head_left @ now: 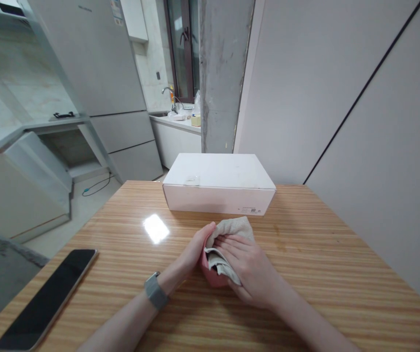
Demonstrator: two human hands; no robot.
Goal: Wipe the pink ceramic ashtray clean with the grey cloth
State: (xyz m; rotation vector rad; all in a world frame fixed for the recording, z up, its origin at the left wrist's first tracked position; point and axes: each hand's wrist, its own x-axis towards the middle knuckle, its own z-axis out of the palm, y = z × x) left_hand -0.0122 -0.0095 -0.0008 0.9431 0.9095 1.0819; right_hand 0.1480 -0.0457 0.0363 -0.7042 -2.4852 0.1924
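A pink container (213, 278) is on the wooden table in front of me, and its exact kind is hard to tell beneath the cloth. My left hand (199, 244) grips its left side, with the thumb up at the rim and the other fingers mostly hidden. Over the container's opening lies a folded light grey cloth (236, 226). The fingers of my right hand (248, 261) press together on this cloth, partly down in the opening, while the thumb rests low near the container's right side.
Behind my hands a closed white box (219, 200) stands near the table's (327, 274) far edge. A dark-screened phone (47, 300) lies at the front left. Beyond are a fridge (93, 63), a faucet (173, 98) and a grey pillar (224, 78).
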